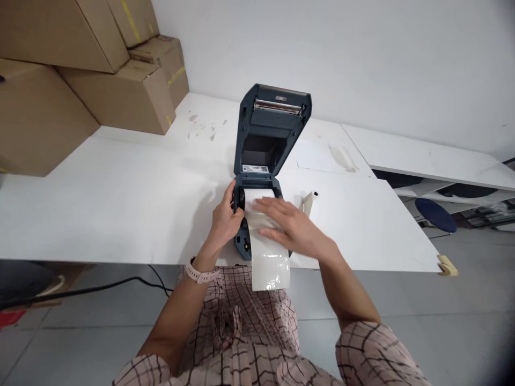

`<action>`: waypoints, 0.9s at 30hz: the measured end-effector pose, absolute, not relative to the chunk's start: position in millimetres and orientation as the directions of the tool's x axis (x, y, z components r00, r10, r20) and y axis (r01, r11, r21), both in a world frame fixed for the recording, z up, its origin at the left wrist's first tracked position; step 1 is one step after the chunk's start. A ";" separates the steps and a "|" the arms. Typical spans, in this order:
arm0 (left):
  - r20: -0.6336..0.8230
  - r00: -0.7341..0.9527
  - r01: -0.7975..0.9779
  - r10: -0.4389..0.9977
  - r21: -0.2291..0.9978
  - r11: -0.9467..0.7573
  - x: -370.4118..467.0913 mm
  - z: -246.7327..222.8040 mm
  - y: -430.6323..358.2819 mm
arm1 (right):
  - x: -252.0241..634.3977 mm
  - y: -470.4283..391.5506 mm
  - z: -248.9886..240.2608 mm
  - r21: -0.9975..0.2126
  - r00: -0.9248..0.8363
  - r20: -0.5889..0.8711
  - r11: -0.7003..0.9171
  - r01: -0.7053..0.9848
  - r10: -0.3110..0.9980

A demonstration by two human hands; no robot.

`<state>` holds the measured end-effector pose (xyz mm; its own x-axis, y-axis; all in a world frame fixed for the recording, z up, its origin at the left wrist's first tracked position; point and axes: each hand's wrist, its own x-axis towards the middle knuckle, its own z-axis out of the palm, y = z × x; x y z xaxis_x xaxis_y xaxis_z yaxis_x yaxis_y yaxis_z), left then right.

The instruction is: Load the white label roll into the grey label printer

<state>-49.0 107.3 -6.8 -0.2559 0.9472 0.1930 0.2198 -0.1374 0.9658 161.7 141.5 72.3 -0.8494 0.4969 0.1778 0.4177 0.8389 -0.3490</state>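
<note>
The head view is showing cardboard boxes (116, 102) standing stacked at the back left of the bench (153, 198), seemingly kept out of the hands' way. The left hand (226, 219) is clasping the left wall of the dark printer (261, 151), its grip closed around the rim, probably steadying the body. The printer is standing near the bench's front edge, its lid tilting back, which is giving access to the white roll (259, 193) inside. A glossy strip (270, 262) is running forward and hanging past the edge. The right hand (295, 228) is reaching over the strip, its grip open and fingers extended, apparently to keep it flat; whether they are touching, I cannot tell. Farther right, a small core (309, 203) is lying beside the printer, and a paper sheet (316, 156) is lying behind it.
</note>
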 end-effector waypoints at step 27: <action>0.130 -0.240 0.102 0.962 0.989 -0.108 -46.6 -16.4 103.9 | 169.1 71.1 14.0 -0.184 -0.775 0.289 0.827 0.531 0.562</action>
